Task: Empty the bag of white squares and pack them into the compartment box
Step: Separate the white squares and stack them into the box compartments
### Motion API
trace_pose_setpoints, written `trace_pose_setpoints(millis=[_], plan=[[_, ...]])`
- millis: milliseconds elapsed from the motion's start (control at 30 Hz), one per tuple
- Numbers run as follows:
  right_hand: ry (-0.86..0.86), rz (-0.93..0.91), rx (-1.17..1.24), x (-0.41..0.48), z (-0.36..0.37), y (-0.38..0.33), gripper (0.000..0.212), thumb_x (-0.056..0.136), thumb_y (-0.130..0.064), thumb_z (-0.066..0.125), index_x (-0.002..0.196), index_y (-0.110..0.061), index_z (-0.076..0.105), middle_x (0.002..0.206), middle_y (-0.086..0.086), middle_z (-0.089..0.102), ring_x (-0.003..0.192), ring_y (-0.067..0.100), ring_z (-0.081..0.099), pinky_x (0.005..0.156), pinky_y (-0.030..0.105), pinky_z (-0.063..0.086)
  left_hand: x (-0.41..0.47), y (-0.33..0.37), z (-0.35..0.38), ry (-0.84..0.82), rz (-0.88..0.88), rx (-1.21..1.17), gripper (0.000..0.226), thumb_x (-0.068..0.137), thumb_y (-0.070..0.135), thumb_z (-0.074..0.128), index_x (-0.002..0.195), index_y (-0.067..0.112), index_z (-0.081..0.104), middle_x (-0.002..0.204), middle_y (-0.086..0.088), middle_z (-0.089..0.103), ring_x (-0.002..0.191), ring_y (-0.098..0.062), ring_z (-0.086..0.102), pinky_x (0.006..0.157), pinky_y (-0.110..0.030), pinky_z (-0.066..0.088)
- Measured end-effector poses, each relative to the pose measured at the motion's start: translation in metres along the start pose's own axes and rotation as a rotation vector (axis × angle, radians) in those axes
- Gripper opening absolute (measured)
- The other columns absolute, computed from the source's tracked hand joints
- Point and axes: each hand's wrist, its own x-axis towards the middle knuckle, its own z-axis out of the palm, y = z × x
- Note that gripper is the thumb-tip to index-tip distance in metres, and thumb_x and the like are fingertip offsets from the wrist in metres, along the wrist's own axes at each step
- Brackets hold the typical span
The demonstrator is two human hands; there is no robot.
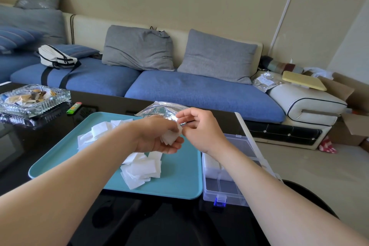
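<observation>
Cradling a small stack of white squares (170,138) in its curled fingers, the left hand (157,139) hangs above the teal tray (179,184). The right hand (200,129) pinches the stack's right edge between thumb and forefinger. Loose squares (139,169) lie scattered on the tray beneath. The bag (159,109) rests at the tray's far edge. The compartment box (229,189) sits just right of the tray, with white pieces in one compartment.

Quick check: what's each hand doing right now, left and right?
Left hand: grip curled around a small stack of white squares.
Right hand: fingertips pinch the top edge of that same stack.
</observation>
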Motion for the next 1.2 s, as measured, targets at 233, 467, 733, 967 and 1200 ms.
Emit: trace_pose_setpoints(millis=[233, 467, 733, 967, 1200], plan=[[-0.104, -0.128, -0.213, -0.011, 0.006, -0.011, 0.058, 0.064, -0.034, 0.099, 0.115, -0.027, 0.071, 0.094, -0.017, 0.074, 0.089, -0.003, 0.066, 0.074, 0.012, 0.052, 0.008, -0.001, 0.007, 0.083, 0.100, -0.053, 0.019, 0.104, 0.022, 0.060, 0.105, 0.009, 0.075, 0.095, -0.006, 0.073, 0.088, -0.020, 0.067, 0.093, -0.043, 0.058], [-0.048, -0.145, -0.126, -0.010, 0.004, -0.009, 0.053, 0.069, -0.023, 0.089, 0.119, -0.028, 0.073, 0.108, -0.016, 0.074, 0.097, -0.005, 0.067, 0.077, 0.012, 0.054, -0.002, 0.004, 0.015, -0.005, 0.080, -0.118, 0.023, 0.106, 0.031, 0.056, 0.108, 0.018, 0.075, 0.097, -0.005, 0.073, 0.086, -0.018, 0.065, 0.069, -0.035, 0.062], [-0.012, -0.207, -0.186, -0.011, 0.004, -0.012, 0.044, 0.071, -0.017, 0.083, 0.112, -0.026, 0.071, 0.095, -0.012, 0.072, 0.090, 0.008, 0.066, 0.075, 0.020, 0.056, -0.003, 0.003, 0.019, -0.014, 0.078, -0.061, 0.015, 0.099, 0.024, 0.069, 0.102, 0.009, 0.071, 0.081, -0.010, 0.059, 0.092, -0.031, 0.067, 0.081, -0.045, 0.063], [-0.095, -0.293, -0.281, -0.014, 0.000, -0.014, 0.065, 0.073, -0.020, 0.081, 0.135, -0.023, 0.063, 0.117, -0.010, 0.069, 0.104, 0.011, 0.063, 0.088, 0.021, 0.051, -0.006, 0.004, 0.022, -0.047, 0.117, -0.033, 0.010, 0.101, 0.018, 0.066, 0.100, 0.008, 0.067, 0.080, -0.010, 0.064, 0.074, -0.022, 0.066, 0.076, -0.040, 0.062], [-0.156, -0.149, -0.162, -0.016, -0.003, -0.016, 0.055, 0.080, -0.025, 0.052, 0.132, -0.028, 0.070, 0.099, -0.016, 0.071, 0.091, 0.008, 0.069, 0.092, 0.029, 0.056, -0.007, -0.001, 0.022, -0.114, 0.147, 0.260, 0.026, 0.105, 0.016, 0.039, 0.116, 0.013, 0.063, 0.091, -0.014, 0.057, 0.063, -0.021, 0.058, 0.063, -0.035, 0.059]])
